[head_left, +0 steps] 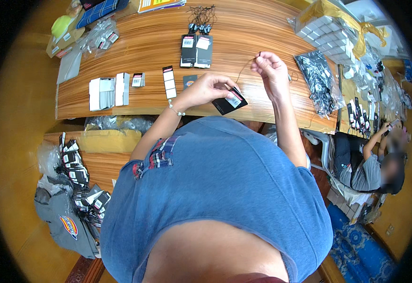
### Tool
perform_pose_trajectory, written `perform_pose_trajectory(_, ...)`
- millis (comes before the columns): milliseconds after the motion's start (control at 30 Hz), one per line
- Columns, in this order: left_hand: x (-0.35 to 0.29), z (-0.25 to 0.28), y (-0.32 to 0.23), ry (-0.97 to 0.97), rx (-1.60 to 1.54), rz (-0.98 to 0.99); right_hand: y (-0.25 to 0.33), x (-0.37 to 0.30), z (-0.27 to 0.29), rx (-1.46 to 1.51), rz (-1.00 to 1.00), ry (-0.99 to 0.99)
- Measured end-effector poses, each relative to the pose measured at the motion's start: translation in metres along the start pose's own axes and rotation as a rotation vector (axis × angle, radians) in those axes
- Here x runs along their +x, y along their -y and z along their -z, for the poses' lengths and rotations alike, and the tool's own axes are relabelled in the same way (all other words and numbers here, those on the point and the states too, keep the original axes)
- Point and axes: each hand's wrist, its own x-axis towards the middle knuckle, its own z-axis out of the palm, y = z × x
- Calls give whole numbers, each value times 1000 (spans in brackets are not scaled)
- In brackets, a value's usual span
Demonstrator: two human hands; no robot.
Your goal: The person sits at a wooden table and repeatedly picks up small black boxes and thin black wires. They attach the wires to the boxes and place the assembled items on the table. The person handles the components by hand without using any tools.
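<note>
My left hand (210, 88) pinches a black card tag (230, 102) with a white sticker, held just over the front edge of the wooden table (144, 47). My right hand (273, 71) is raised beside it, fingers closed on a thin dark string (246, 66) that loops down toward the tag. Farther back on the table lie two black tags with stickers (196, 50) and a bunch of black strings (201, 19).
White label stacks (108, 91) and a sticker strip (168, 81) lie at the table's left. A clear bag of black strings (320, 81) sits right. Boxes in plastic (331, 33) stand far right. Finished tags (78, 174) pile on the lower shelf. Another person (375, 165) sits at right.
</note>
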Motion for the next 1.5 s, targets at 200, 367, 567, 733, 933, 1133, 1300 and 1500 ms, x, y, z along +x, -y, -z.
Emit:
perform_pose_trajectory(200,-6,9,2,-476,-51,-154,17,0,-47,-1,122,22)
perform_pose_trajectory(367,-10,14,-10,-619,4,-177,7,-7,-60,-721,181,36)
perform_pose_trajectory(567,-10,12,-21,-672,29,-224,-3,-11,-77,-986,320,-7)
perform_pose_trajectory(733,-8,10,-22,-646,19,-180,-7,-10,-76,-1030,377,-23)
perform_pose_trajectory(933,-7,9,-26,-609,78,-181,-9,-10,-75,-1030,389,-57)
perform_pose_trajectory(1133,-8,10,-29,-597,152,-167,-12,-7,-74,-1092,438,-46)
perform_pose_trajectory(1300,-8,11,-26,-602,216,-173,-22,-3,-73,-1020,363,-53)
perform_pose_trajectory(1500,-8,9,-26,-683,412,-286,-33,1,-69,-198,-58,-2)
